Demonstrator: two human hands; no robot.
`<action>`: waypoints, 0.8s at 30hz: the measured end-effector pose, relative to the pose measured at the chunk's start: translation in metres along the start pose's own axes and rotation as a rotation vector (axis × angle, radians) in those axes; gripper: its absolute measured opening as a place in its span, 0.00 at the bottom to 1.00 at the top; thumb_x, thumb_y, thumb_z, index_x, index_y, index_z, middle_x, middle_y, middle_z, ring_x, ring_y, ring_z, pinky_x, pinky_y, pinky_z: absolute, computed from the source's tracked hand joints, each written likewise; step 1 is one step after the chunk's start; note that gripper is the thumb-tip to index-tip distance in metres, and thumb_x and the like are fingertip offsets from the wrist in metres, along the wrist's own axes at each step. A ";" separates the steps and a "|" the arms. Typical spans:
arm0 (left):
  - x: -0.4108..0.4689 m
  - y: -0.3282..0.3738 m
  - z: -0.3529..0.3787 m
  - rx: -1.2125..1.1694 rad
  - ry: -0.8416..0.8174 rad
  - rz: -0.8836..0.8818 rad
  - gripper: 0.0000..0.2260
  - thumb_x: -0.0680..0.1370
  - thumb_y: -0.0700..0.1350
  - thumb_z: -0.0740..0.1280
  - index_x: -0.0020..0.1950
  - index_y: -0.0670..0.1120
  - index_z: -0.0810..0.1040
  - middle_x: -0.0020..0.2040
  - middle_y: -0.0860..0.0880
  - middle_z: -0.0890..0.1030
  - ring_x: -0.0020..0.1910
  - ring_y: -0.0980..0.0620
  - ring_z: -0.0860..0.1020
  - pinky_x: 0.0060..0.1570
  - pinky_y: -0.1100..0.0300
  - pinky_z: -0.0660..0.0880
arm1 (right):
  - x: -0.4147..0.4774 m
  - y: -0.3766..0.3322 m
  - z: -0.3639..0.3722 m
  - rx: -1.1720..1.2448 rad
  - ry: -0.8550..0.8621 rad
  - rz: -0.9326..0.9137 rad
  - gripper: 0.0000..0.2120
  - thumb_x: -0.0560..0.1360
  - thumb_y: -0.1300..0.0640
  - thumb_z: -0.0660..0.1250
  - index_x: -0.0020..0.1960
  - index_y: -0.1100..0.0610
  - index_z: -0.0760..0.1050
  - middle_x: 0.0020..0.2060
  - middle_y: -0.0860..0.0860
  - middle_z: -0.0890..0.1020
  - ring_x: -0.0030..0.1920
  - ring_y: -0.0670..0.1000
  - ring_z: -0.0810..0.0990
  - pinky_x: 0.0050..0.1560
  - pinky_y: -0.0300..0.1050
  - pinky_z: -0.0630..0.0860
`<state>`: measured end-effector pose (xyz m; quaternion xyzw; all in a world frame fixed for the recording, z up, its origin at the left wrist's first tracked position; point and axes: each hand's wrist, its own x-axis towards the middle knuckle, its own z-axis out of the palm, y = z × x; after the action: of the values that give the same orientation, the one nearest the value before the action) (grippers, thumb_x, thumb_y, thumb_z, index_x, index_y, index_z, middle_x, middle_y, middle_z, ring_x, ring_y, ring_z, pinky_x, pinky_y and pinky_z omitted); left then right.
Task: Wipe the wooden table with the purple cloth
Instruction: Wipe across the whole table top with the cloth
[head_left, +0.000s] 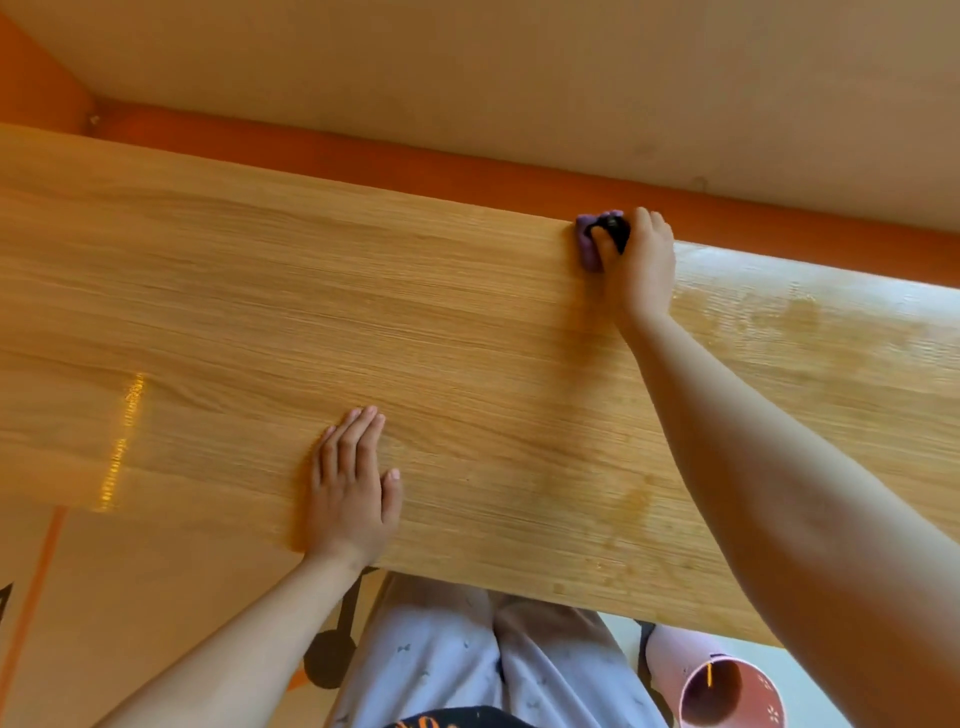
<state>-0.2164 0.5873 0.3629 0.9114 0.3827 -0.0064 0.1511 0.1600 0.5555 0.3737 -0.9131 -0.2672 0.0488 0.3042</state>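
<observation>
Left hand, 7 o'clock: flat, fingers straight, resting on wooden table, holding nothing. Purple cloth, 1 o'clock, bunched at far edge; right hand fingers curled round it. Cloth likely soft, light, damp; best held as wad. Tabletop smooth, wet sheen at 3 o'clock. Beige wall, orange band behind; pink bucket at 5 o'clock.

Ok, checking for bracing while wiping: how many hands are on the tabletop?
2. The left hand lies flat by the near edge of the wooden table; the right hand grips the purple cloth at the far edge.
</observation>
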 end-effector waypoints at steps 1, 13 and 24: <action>0.000 0.000 0.000 0.000 -0.001 -0.006 0.26 0.76 0.48 0.54 0.72 0.39 0.66 0.72 0.42 0.68 0.73 0.43 0.63 0.73 0.46 0.56 | -0.002 0.013 -0.010 0.000 0.022 0.042 0.12 0.77 0.52 0.62 0.52 0.61 0.72 0.51 0.57 0.76 0.53 0.56 0.73 0.47 0.45 0.66; -0.002 0.000 -0.001 0.005 -0.010 -0.008 0.27 0.76 0.49 0.54 0.73 0.39 0.65 0.72 0.42 0.68 0.73 0.43 0.63 0.74 0.49 0.52 | -0.010 0.065 -0.060 -0.128 0.114 0.308 0.12 0.76 0.54 0.63 0.52 0.62 0.72 0.53 0.60 0.75 0.55 0.60 0.73 0.52 0.51 0.68; -0.003 0.001 -0.002 0.020 -0.019 -0.016 0.27 0.76 0.50 0.54 0.73 0.40 0.64 0.73 0.42 0.67 0.73 0.44 0.61 0.73 0.48 0.54 | -0.065 0.001 -0.010 -0.019 -0.004 0.046 0.10 0.74 0.55 0.65 0.52 0.60 0.73 0.51 0.57 0.77 0.52 0.58 0.73 0.49 0.49 0.67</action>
<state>-0.2179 0.5850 0.3650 0.9097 0.3885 -0.0201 0.1454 0.1074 0.5157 0.3766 -0.9216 -0.2473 0.0552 0.2939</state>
